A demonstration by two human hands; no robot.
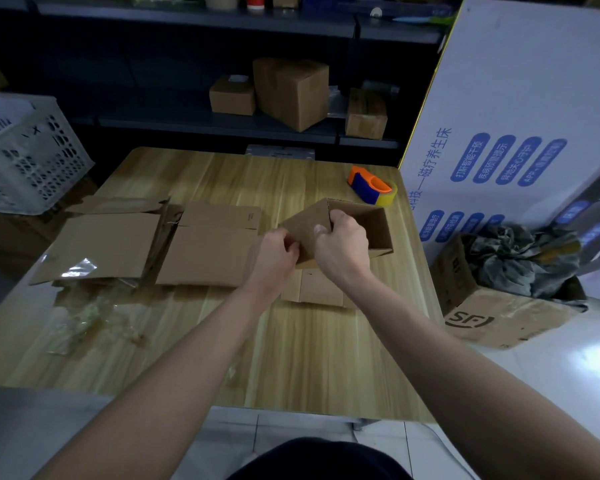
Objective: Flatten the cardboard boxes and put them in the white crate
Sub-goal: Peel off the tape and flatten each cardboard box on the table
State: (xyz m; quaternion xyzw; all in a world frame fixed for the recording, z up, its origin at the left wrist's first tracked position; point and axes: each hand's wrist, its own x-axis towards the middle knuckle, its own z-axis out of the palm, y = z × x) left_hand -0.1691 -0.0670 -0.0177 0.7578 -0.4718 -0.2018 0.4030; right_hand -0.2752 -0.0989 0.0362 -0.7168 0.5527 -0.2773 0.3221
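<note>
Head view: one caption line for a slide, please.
Left hand and right hand grip an open box beside flattened boxes.

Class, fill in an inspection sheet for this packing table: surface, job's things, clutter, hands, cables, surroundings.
Surface: light wooden table.
Job's things: small open brown cardboard box, not yet flat; flattened brown cardboard sheets left of it; white perforated plastic crate off the table's left side.
Clutter: orange-and-blue tape dispenser; crumpled clear tape scraps.
Hands: left hand and right hand both grip the box.
Cables: nothing seen.
Surroundings: dark shelf with closed cardboard boxes; large white printed carton; open brown box of cloth on the floor.
</note>
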